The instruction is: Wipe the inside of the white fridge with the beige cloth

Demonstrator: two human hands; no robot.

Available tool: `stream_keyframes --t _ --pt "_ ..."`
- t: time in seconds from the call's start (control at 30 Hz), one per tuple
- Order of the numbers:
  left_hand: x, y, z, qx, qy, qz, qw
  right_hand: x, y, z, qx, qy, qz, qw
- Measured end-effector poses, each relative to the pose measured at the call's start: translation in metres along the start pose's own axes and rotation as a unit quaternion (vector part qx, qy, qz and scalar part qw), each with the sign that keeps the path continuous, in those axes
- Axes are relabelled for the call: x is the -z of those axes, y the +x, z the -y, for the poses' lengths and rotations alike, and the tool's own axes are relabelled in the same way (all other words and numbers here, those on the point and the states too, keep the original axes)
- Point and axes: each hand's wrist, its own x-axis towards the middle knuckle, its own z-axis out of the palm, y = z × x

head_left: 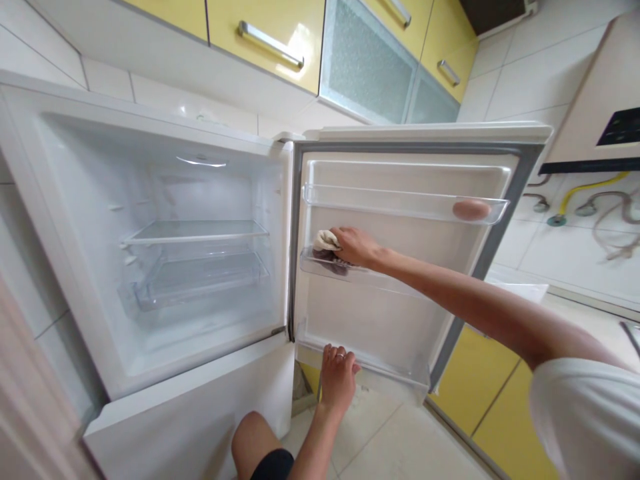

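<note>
White sleeve (585,420) nearest, 4 o'clock. Right hand (357,247) dead centre, grip closed on cloth (326,241), tucked into middle door shelf (385,281). Wiping step, I'd say. Left hand (339,377), 6 o'clock, fingers curled at bottom door shelf (395,375); can't tell if gripping. Next stroke calls for firm cloth contact, steady door (380,320).

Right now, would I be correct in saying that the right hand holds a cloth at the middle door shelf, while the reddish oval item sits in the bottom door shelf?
Not quite: the shelf given for the reddish oval item is wrong. The head view shows it in the top door shelf; the right hand does hold a cloth at the middle door shelf.
</note>
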Motion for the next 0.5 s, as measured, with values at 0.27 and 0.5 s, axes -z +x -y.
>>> stream_keyframes --t 0.27,0.5 --pt "-0.002 -0.003 0.003 0.004 -0.006 -0.015 1.000 -0.016 0.024 0.016 0.130 -0.070 -0.097 0.984" --pt "-0.005 -0.004 0.003 -0.003 -0.011 -0.040 0.999 -0.008 0.004 -0.030 0.274 -0.153 -0.204 0.927"
